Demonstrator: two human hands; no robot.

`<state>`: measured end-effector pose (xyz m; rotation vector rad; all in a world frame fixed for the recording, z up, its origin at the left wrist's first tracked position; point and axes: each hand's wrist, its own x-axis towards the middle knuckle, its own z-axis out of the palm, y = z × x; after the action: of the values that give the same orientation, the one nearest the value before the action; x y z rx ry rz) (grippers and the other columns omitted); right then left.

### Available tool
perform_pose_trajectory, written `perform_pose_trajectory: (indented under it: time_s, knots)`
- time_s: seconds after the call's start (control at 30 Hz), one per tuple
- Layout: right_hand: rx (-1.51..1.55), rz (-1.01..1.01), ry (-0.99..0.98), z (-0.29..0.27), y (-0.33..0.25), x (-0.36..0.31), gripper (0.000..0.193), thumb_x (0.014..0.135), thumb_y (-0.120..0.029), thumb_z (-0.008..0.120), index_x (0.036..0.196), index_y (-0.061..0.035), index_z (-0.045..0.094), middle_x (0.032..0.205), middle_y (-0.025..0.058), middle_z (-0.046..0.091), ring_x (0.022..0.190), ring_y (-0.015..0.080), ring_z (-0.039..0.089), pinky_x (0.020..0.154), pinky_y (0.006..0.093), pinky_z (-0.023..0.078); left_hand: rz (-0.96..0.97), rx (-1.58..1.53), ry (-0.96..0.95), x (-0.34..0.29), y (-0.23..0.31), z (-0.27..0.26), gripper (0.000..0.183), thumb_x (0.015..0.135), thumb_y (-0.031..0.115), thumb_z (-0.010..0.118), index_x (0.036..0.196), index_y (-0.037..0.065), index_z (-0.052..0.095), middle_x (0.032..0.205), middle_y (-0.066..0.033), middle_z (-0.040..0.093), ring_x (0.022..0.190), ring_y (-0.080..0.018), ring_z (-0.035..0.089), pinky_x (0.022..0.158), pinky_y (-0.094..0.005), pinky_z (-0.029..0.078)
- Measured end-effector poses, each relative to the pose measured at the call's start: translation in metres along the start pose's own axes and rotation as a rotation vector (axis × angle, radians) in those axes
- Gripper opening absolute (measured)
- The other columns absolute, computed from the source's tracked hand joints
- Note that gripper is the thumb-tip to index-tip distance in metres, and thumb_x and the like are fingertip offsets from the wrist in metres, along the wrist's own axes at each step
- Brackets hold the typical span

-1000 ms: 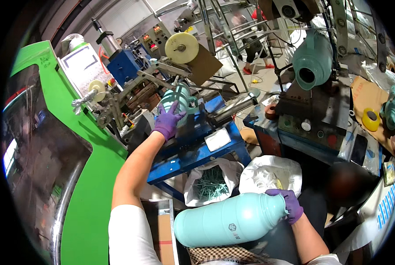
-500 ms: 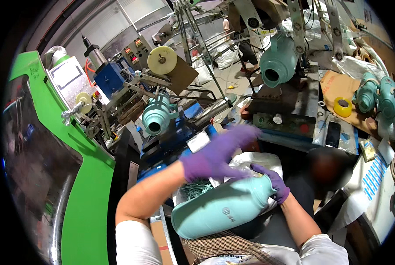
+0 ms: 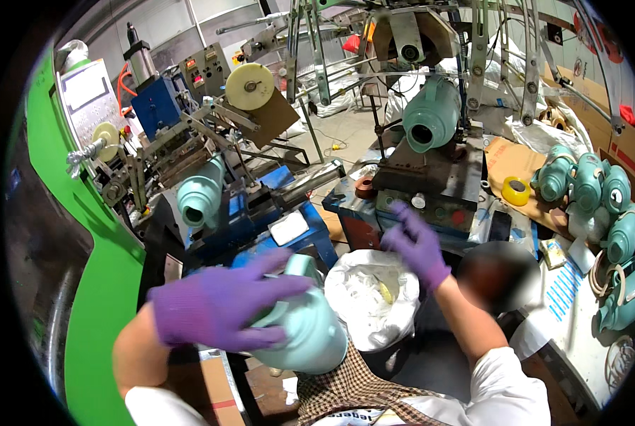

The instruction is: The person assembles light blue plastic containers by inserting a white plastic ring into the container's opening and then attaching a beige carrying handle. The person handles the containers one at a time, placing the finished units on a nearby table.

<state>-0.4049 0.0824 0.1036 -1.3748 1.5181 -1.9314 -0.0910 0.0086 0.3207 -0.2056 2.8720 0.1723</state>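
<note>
A pale teal plastic jug (image 3: 311,337) with a loop handle stands tilted against my checked apron. My left hand (image 3: 214,305), in a purple glove and smeared by motion, lies around the jug's upper left side, thumb and fingers spread against it. The hand hides part of the jug's top. My right hand (image 3: 418,248), also gloved in purple, is raised with fingers apart and nothing in them. Just below and left of it stands a bin lined with a white bag (image 3: 374,302), holding whitish scraps.
Teal jugs sit on the left machine (image 3: 202,192) and the press ahead (image 3: 431,117). Several more teal jugs (image 3: 588,183) crowd the right table, near a yellow tape roll (image 3: 516,190) and a dark phone (image 3: 500,226). A green machine frame (image 3: 108,305) borders my left.
The jug has turned from lying across my lap to standing more upright, further left. My left hand moved left onto it. The right hand let go of its end and rose away. The view shifted right.
</note>
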Motion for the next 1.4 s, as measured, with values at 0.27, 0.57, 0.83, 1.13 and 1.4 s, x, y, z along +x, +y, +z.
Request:
perform_pose_trajectory:
  time_s: [0.27,0.57,0.83,1.13,1.4]
  knots:
    - [-1.21,0.083,0.474,-0.101,0.029,0.177,0.086,0.089,-0.045,0.066,0.159,-0.018,0.023,0.105,0.0206,0.071,0.093,0.0401,0.07,0.083,0.0488,0.055,-0.464,-1.01,0.914,-0.12,-0.054,0.092,0.07,0.079,0.035,0.076,0.135,0.002,0.052,0.127,-0.0131,0.059,0.116,-0.0247,0.06,0.101,-0.0374,0.049]
    - [-1.236,-0.666,0.168,-0.047,-0.041,-0.018,0.062,0.076,-0.01,0.069,0.135,-0.0244,0.056,0.08,0.0071,0.069,0.055,0.0286,0.062,0.052,0.0425,0.048,-0.166,-1.309,1.51,-0.067,-0.093,0.181,0.068,0.09,0.031,0.067,0.148,0.012,0.037,0.141,-0.0146,0.05,0.123,-0.0333,0.058,0.084,-0.0504,0.063]
    - [-0.184,0.126,0.224,-0.132,-0.098,-0.216,0.038,0.068,-0.004,0.067,0.104,0.0038,0.075,0.114,0.0192,0.072,0.098,0.0235,0.07,0.085,0.0312,0.056,0.192,-0.964,1.423,0.129,-0.118,0.122,0.056,0.085,0.013,0.072,0.138,0.007,0.054,0.136,-0.0111,0.057,0.123,-0.0253,0.057,0.106,-0.0394,0.048]
    - [-0.241,-0.152,-0.091,-0.148,-0.074,-0.25,0.021,0.069,-0.012,0.084,0.076,-0.0049,0.065,0.113,0.0263,0.071,0.093,0.0325,0.074,0.079,0.0363,0.059,0.344,-0.694,1.232,0.388,-0.044,0.068,0.053,0.07,0.015,0.083,0.121,0.01,0.071,0.157,-0.0189,0.035,0.14,-0.0344,0.043,0.115,-0.0408,0.039]
    - [0.232,0.446,0.068,-0.149,-0.066,-0.245,0.051,0.062,0.001,0.074,0.113,0.0038,0.075,0.122,0.0201,0.07,0.114,0.0272,0.067,0.103,0.0358,0.049,0.579,-0.696,1.213,0.511,-0.059,0.019,0.043,0.083,0.01,0.075,0.125,0.005,0.066,0.119,-0.0114,0.065,0.103,-0.0262,0.064,0.094,-0.037,0.052]
